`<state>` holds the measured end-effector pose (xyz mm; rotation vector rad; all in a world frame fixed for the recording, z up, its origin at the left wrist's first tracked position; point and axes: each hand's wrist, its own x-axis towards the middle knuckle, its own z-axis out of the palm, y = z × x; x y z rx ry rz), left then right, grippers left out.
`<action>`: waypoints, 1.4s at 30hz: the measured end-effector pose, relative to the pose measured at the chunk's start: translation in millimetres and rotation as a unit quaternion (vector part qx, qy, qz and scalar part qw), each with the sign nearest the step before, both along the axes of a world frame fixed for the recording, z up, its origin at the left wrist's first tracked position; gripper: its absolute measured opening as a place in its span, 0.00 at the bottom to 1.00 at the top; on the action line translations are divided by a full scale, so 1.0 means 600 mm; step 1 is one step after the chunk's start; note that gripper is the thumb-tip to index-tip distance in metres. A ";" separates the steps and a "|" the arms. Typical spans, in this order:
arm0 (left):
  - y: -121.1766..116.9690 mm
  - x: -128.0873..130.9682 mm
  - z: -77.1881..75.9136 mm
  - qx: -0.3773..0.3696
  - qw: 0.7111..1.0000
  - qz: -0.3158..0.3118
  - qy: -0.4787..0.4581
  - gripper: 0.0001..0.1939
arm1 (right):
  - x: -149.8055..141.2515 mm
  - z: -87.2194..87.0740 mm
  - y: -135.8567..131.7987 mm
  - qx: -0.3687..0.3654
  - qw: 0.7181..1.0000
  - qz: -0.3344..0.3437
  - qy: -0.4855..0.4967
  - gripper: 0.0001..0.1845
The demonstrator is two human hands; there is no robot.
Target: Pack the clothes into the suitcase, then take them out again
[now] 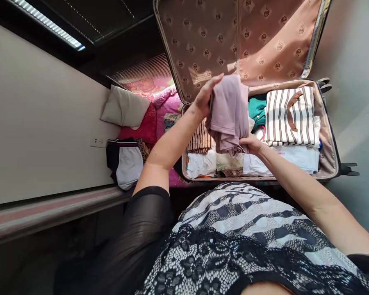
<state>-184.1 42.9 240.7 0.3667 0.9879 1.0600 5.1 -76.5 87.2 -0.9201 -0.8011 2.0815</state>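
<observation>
A folded mauve garment (pixel 229 110) is held up between my two hands above the open suitcase (pixel 329 147). My left hand (pixel 206 96) grips its upper left side, and my right hand (pixel 251 143) holds its lower right edge. Below, the suitcase holds folded clothes: a brown-and-black striped piece (pixel 199 137) at the left, white folded clothes (pixel 290 159) along the front, a green garment (pixel 257 110) behind, and a white-and-dark striped garment (pixel 276 116) at the right. The mauve garment hides the middle of the case.
The suitcase lid (pixel 221 41) stands raised at the back. To the left lie a cream pillow (pixel 126 107), a pink bedspread (pixel 169 102) and folded dark and white clothes (pixel 129 162). A white wall (pixel 43 110) borders the left side, with a socket (pixel 97 142).
</observation>
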 end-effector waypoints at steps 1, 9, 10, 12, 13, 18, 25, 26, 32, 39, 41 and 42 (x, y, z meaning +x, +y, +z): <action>-0.032 -0.012 -0.030 -0.021 1.000 -0.002 -0.005 0.21 | 0.011 -0.015 -0.018 -0.024 0.999 0.013 -0.020 0.33; -0.204 -0.070 -0.184 -0.118 0.984 0.129 -0.040 0.24 | 0.108 -0.042 -0.032 -0.112 0.983 0.123 -0.083 0.29; -0.226 -0.069 -0.186 -0.120 0.982 0.142 -0.046 0.23 | 0.120 -0.039 -0.029 -0.113 0.979 0.146 -0.085 0.27; -0.273 -0.068 -0.184 -0.133 0.976 0.165 -0.053 0.22 | 0.138 -0.032 -0.026 -0.110 0.971 0.190 -0.095 0.27; -0.297 -0.068 -0.183 -0.145 0.973 0.174 -0.054 0.22 | 0.145 -0.030 -0.026 -0.105 0.966 0.211 -0.105 0.27; -0.376 -0.081 -0.188 -0.182 0.960 0.207 -0.055 0.22 | 0.125 -0.024 -0.015 -0.037 0.936 0.298 -0.183 0.23; -0.402 -0.152 -0.220 -0.123 0.946 0.299 -0.016 0.19 | 0.005 -0.013 -0.004 0.145 0.888 0.351 -0.260 0.28; -0.409 -0.161 -0.229 -0.140 0.940 0.311 -0.001 0.16 | -0.008 -0.015 -0.006 0.179 0.868 0.350 -0.303 0.30; -0.479 -0.198 -0.264 -0.191 0.931 0.247 0.188 0.06 | -0.030 -0.044 -0.031 0.298 0.759 0.319 -0.483 0.36; -0.493 -0.230 -0.220 0.089 0.752 -0.103 0.645 0.32 | -0.048 -0.013 -0.114 0.498 0.579 0.218 -0.607 0.38; -0.461 -0.218 -0.231 0.145 0.698 -0.187 0.676 0.45 | -0.062 -0.022 -0.136 0.540 0.553 0.243 -0.586 0.40; -0.443 -0.209 -0.244 0.162 0.677 -0.233 0.679 0.50 | -0.069 -0.034 -0.143 0.548 0.543 0.265 -0.579 0.41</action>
